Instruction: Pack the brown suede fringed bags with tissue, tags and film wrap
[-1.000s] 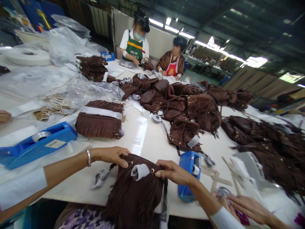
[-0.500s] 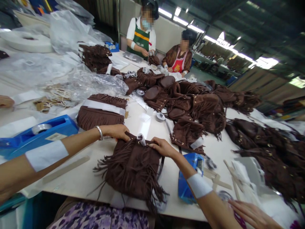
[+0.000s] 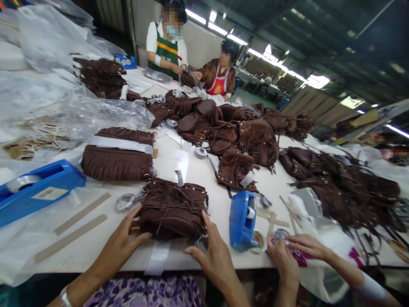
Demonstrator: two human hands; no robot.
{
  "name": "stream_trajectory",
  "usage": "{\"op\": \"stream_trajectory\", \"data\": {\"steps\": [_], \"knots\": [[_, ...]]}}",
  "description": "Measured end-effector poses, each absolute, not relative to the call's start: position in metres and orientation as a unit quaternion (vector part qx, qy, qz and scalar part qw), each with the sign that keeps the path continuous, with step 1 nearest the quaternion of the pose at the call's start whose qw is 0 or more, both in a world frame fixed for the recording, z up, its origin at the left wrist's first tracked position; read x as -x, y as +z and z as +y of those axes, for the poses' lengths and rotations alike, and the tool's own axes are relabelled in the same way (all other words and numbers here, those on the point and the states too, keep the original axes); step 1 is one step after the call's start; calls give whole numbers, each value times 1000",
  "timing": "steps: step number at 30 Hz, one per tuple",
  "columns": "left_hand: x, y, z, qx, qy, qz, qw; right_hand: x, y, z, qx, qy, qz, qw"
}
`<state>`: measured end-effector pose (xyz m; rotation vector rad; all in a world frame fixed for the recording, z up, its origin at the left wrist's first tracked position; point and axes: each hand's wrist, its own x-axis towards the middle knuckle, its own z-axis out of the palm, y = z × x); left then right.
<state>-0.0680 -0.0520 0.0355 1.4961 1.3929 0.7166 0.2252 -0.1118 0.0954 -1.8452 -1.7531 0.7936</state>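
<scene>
Brown fringed bag [image 3: 172, 211] between two spread hands [image 3: 123, 241] [image 3: 214, 251]

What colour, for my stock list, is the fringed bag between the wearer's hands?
The fringed bag is dark brown, best seen in the head view.

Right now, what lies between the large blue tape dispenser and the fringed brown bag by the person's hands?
Head view: clear plastic by the dispenser, two flat beige strips, then crumpled greyish wrapping beside the bag.

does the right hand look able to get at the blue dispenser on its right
Probably yes: the right hand is open beside the bag, and only tabletop seems to lie between it and the dispenser.
</scene>
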Motion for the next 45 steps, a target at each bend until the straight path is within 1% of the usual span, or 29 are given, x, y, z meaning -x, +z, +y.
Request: {"op": "stream_trajectory", "data": {"steps": [3, 5, 9, 11, 15, 17, 20, 25, 28, 30, 34, 35, 36, 38, 41, 43, 45], "knots": [[46, 41, -38, -623, 311, 551, 460, -199, 75, -99, 679, 218, -641, 284], [39, 48, -32, -619, 322, 556, 451, -193, 70, -89, 686, 188, -638, 296], [40, 53, -28, -600, 356, 550, 459, -198, 74, -86, 696, 174, -648, 257], [43, 48, -27, -587, 368, 540, 477, -201, 72, -89, 693, 175, -652, 253], [47, 35, -27, -556, 374, 538, 512, -203, 52, -94, 673, 166, -645, 322], [47, 30, -27, -548, 379, 530, 524, -204, 41, -95, 667, 179, -625, 364], [47, 32, -27, -545, 388, 502, 548, -211, 34, -92, 666, 239, -583, 398], [50, 47, -26, -500, 405, 465, 608, -219, 40, -81, 653, 357, -512, 428], [52, 51, -22, -536, 371, 470, 594, -215, 42, -74, 651, 380, -494, 433], [53, 46, -19, -557, 357, 492, 566, -210, 40, -72, 666, 348, -495, 436], [58, 24, -17, -559, 364, 546, 507, -204, 34, -78, 736, 194, -477, 439], [60, 19, -17, -565, 357, 558, 491, -205, 35, -80, 741, 181, -474, 440], [64, 15, -18, -575, 348, 566, 478, -207, 37, -83, 735, 194, -473, 445], [70, 12, -18, -585, 331, 568, 475, -216, 46, -87, 699, 286, -460, 467], [77, 15, -15, -552, 321, 554, 534, -238, 59, -85, 653, 414, -377, 510], [78, 18, -13, -500, 335, 547, 582, -252, 63, -78, 665, 464, -327, 485], [78, 22, -11, -420, 360, 552, 624, -260, 66, -67, 674, 519, -310, 424]]}}
